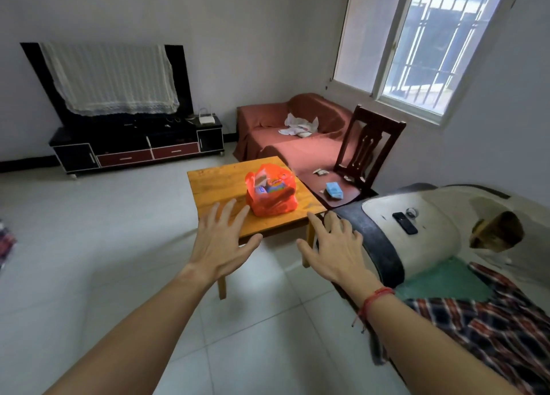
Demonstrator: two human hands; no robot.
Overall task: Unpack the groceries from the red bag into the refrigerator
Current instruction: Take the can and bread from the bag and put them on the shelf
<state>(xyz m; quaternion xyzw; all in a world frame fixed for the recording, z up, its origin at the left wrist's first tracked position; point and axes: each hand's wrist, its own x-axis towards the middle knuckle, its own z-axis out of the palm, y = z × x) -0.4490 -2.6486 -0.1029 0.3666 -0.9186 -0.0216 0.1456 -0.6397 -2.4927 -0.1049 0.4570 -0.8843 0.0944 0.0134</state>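
A red plastic bag (271,191) stuffed with packaged groceries stands on a small wooden table (218,186) in the middle of the room. My left hand (221,242) is stretched out in front of me, fingers spread, just short of the bag's left side and holding nothing. My right hand (334,245) is also spread and empty, to the right of the table's near corner, beside a black sofa arm. No refrigerator is in view.
A dark wooden chair (361,156) with a blue packet stands right of the table. A red-covered sofa (294,132) sits behind it. A TV stand (137,147) lines the far wall. A white sofa arm (416,231) with a phone is at my right. White tiled floor lies around.
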